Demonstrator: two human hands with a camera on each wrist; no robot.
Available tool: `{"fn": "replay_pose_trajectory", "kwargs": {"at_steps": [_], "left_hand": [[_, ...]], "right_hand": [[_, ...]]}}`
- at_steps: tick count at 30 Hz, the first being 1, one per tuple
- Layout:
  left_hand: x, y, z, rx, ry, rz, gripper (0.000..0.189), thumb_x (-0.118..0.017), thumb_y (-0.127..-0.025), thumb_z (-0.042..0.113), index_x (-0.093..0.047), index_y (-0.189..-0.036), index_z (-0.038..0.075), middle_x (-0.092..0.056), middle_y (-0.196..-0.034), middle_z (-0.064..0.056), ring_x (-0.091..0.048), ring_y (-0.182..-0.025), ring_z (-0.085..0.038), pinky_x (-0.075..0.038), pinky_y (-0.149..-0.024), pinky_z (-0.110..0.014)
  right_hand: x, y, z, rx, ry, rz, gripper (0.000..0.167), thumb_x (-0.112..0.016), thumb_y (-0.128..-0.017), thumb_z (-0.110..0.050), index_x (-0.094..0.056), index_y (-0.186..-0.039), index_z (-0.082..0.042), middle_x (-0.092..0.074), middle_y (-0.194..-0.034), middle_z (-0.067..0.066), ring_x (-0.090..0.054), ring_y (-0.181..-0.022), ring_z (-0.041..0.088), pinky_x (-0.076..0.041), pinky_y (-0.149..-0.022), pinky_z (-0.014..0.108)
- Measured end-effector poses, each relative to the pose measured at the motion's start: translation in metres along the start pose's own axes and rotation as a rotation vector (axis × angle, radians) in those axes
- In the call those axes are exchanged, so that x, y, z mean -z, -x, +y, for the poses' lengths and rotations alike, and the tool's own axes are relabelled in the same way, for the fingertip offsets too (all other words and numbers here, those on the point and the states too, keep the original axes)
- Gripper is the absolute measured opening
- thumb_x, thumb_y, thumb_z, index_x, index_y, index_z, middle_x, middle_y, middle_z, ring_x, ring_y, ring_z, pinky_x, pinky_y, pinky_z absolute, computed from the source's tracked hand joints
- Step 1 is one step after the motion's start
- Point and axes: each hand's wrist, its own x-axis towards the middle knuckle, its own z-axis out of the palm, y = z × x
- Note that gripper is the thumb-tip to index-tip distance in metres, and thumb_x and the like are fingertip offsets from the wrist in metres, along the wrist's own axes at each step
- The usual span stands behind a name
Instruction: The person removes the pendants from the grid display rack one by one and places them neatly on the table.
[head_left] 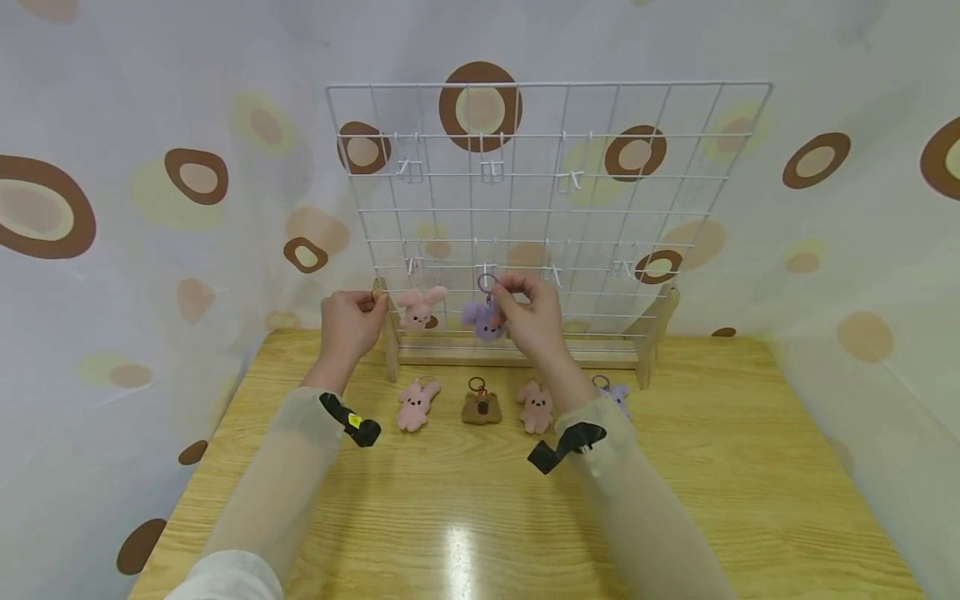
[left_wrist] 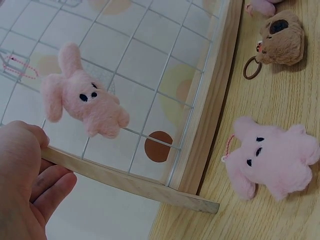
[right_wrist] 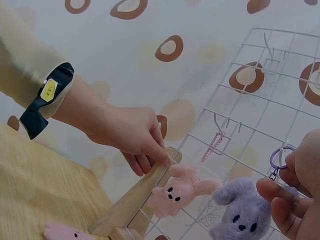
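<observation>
My right hand [head_left: 534, 318] pinches the purple ring [right_wrist: 273, 160] of a purple plush bunny keychain [head_left: 488, 323]. That ring overlaps a lower hook of the white wire grid [head_left: 585, 210] in the head view. The bunny hangs below the ring, partly covered by my fingers. At the grid's left side, my left hand [head_left: 349, 330] grips the top of the wooden side post [left_wrist: 131, 181] between thumb and fingers. Between both hands, a pink plush bunny [left_wrist: 92, 100] dangles by its pink bead chain [left_wrist: 21, 69] from the leftmost lower hook.
On the wooden table [head_left: 450, 500], before the rack, lie a pink plush [head_left: 415, 406], a brown bear keychain [head_left: 482, 408], another pink plush [head_left: 536, 407] and a purple one [head_left: 619, 395], partly behind my right arm. More hooks, such as an upper one [head_left: 491, 171], sit on the grid.
</observation>
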Motion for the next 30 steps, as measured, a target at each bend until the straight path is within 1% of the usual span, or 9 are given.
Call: {"fn": "replay_pose_trajectory", "kwargs": {"at_steps": [3,10,16,18,21,25,30], "left_hand": [[0.0,0.0,-0.001,-0.001,0.002,-0.003,0.029,-0.069,-0.103,0.023,-0.083,-0.098,-0.002,-0.078,-0.087,-0.016,-0.076,-0.078,-0.027,-0.06,-0.068,-0.042],[0.001,0.0,-0.001,-0.028,-0.008,0.01,0.028,-0.07,-0.103,0.022,-0.083,-0.095,-0.001,-0.078,-0.083,-0.015,-0.075,-0.073,-0.027,-0.06,-0.066,-0.043],[0.0,0.001,0.0,-0.016,-0.014,0.004,0.028,-0.069,-0.103,0.023,-0.083,-0.096,-0.001,-0.078,-0.083,-0.014,-0.074,-0.07,-0.025,-0.058,-0.063,-0.04],[0.0,0.001,0.0,-0.014,-0.012,0.001,0.029,-0.069,-0.103,0.023,-0.083,-0.097,-0.001,-0.078,-0.084,-0.014,-0.075,-0.071,-0.026,-0.058,-0.063,-0.04],[0.0,0.002,0.0,-0.014,-0.007,0.001,0.029,-0.069,-0.103,0.023,-0.083,-0.098,-0.001,-0.078,-0.084,-0.014,-0.075,-0.073,-0.026,-0.059,-0.064,-0.041],[0.0,0.001,0.0,-0.021,-0.005,0.004,0.03,-0.07,-0.103,0.024,-0.083,-0.096,-0.001,-0.078,-0.083,-0.014,-0.075,-0.072,-0.026,-0.059,-0.064,-0.042],[0.0,0.001,-0.001,-0.028,-0.009,0.009,0.03,-0.069,-0.104,0.025,-0.083,-0.096,-0.001,-0.078,-0.083,-0.014,-0.075,-0.071,-0.025,-0.058,-0.062,-0.039]], "right_hand": [[0.002,0.003,0.0,0.006,0.018,-0.003,0.013,-0.065,-0.107,-0.013,-0.066,-0.11,0.0,-0.064,-0.101,0.011,-0.067,-0.064,0.022,-0.046,-0.05,0.024],[0.005,0.012,-0.001,0.0,0.011,-0.02,0.016,-0.064,-0.108,-0.016,-0.067,-0.113,-0.001,-0.066,-0.1,0.014,-0.067,-0.065,0.025,-0.045,-0.051,0.024],[0.007,0.019,-0.005,0.005,0.01,-0.026,0.018,-0.064,-0.108,-0.017,-0.067,-0.113,-0.001,-0.068,-0.095,0.017,-0.069,-0.067,0.033,-0.046,-0.051,0.024],[0.009,0.022,-0.006,0.007,-0.003,-0.028,0.018,-0.064,-0.108,-0.017,-0.067,-0.114,0.0,-0.067,-0.093,0.018,-0.069,-0.067,0.033,-0.045,-0.05,0.024],[0.011,0.026,-0.006,0.004,-0.021,-0.02,0.018,-0.063,-0.108,-0.016,-0.066,-0.113,0.001,-0.066,-0.089,0.018,-0.067,-0.065,0.029,-0.045,-0.05,0.023],[0.016,0.033,-0.005,-0.027,-0.035,-0.001,0.018,-0.064,-0.108,-0.017,-0.066,-0.115,-0.001,-0.065,-0.082,0.017,-0.065,-0.062,0.023,-0.046,-0.05,0.023],[0.023,0.041,-0.001,-0.069,-0.034,0.012,0.021,-0.065,-0.108,-0.021,-0.065,-0.116,-0.001,-0.065,-0.085,0.014,-0.066,-0.063,0.021,-0.045,-0.051,0.022]]}}
